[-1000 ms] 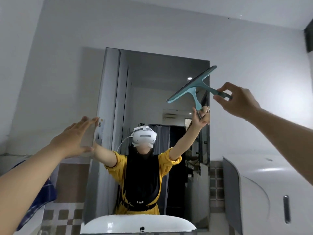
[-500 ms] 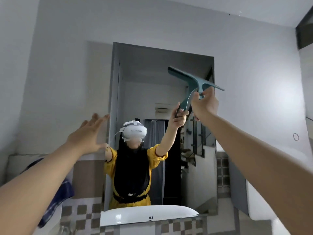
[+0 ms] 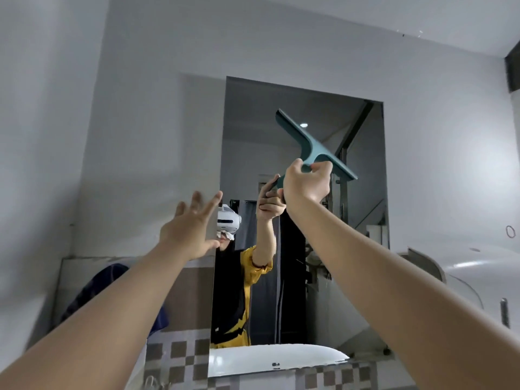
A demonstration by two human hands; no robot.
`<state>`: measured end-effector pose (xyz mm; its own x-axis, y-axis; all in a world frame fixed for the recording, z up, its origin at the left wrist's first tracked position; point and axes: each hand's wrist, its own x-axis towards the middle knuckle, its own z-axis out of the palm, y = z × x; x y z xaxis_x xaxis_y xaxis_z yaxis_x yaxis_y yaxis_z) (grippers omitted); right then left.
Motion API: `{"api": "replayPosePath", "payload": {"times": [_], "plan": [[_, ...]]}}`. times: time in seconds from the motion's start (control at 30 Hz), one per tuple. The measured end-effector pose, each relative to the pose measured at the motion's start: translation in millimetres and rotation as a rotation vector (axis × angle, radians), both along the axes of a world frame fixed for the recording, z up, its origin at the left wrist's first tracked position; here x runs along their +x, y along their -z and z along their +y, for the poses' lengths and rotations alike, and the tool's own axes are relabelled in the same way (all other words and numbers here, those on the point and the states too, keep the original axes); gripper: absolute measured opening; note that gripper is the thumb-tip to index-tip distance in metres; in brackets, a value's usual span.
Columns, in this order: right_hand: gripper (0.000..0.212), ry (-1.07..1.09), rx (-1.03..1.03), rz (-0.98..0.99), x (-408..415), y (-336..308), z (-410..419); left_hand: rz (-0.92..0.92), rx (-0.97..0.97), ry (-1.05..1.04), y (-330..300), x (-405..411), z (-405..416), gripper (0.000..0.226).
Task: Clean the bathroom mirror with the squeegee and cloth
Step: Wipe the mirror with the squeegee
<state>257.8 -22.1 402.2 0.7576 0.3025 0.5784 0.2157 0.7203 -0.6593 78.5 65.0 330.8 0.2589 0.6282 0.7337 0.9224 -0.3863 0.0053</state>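
Observation:
A tall frameless mirror hangs on the white wall and reflects a person in yellow. My right hand grips the handle of a teal squeegee, whose blade slants from upper left to lower right against the mirror's upper middle. My left hand is raised with fingers spread at the mirror's left edge, holding nothing. A blue checked cloth hangs low on the left, partly behind my left arm.
A white paper dispenser juts from the wall at the right. A checkered tile band runs below the mirror. A white basin shows only as a reflection at the mirror's bottom.
My right hand has carried the squeegee left from the mirror's right edge to its middle, turning the blade to slope the other way. My left hand stays near the left edge.

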Motion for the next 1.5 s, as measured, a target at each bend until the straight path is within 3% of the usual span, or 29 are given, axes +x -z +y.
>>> {"api": "replayPosePath", "payload": {"times": [0.27, 0.47, 0.63, 0.97, 1.27, 1.5], "plan": [[0.013, -0.111, 0.014, 0.004, -45.0, 11.6, -2.2, 0.005, -0.009, -0.01, 0.4, 1.0, 0.2, 0.106], [0.021, -0.077, -0.004, -0.2, -64.0, 25.2, 7.6, 0.002, -0.009, -0.006, 1.7, 0.8, 1.0, 0.107], [0.018, -0.043, -0.02, -0.254, -57.3, 30.9, 13.4, -0.004, -0.013, 0.009, 2.6, 0.0, -1.2, 0.106], [0.028, 0.259, -0.197, -0.69, 25.0, 43.3, -0.4, 0.04, 0.034, 0.024, 8.3, -6.4, -1.3, 0.093], [0.029, 0.425, -0.222, -0.902, 93.5, 31.4, -13.1, 0.021, -0.02, 0.066, 30.2, 1.2, -2.1, 0.106], [0.031, 0.458, -0.228, -0.931, 163.3, 38.1, -23.9, -0.022, -0.024, 0.09, 34.0, 1.2, 3.6, 0.108]]}}
